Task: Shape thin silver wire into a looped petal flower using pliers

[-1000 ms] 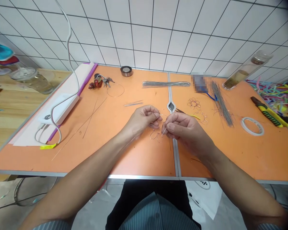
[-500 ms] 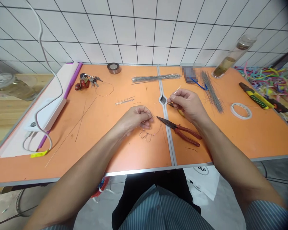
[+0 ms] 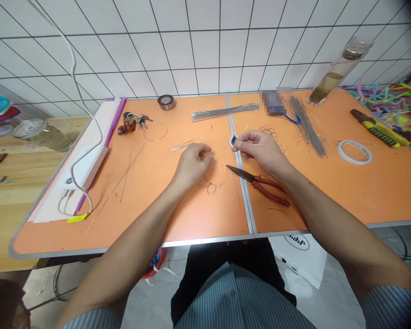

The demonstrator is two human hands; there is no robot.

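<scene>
My left hand (image 3: 196, 165) hovers low over the table, fingers loosely curled and a gap between thumb and forefinger. Just below it lies a thin wire shape with small loops (image 3: 211, 188), partly hidden by the hand. My right hand (image 3: 258, 148) is closed in a pinch, with a short thin pale stick (image 3: 245, 130) poking up behind its fingers. Long-nose pliers (image 3: 256, 181) with red handles rest beneath my right hand, jaws toward the left. Behind that hand is another looped wire shape (image 3: 267, 130).
At the back lie a wire bundle (image 3: 224, 112), a darker wire bundle (image 3: 308, 127) and a tape roll (image 3: 166, 102). Keys (image 3: 142, 121) and a wire ring (image 3: 155, 131) sit left; a white tape ring (image 3: 354, 152), utility knife (image 3: 376, 130) and glass bottle (image 3: 329, 82) stand or lie right.
My left hand has let go of the looped wire and its fingers have parted. My right hand has shifted slightly left and down, still pinching. The camera view has turned a little left.
</scene>
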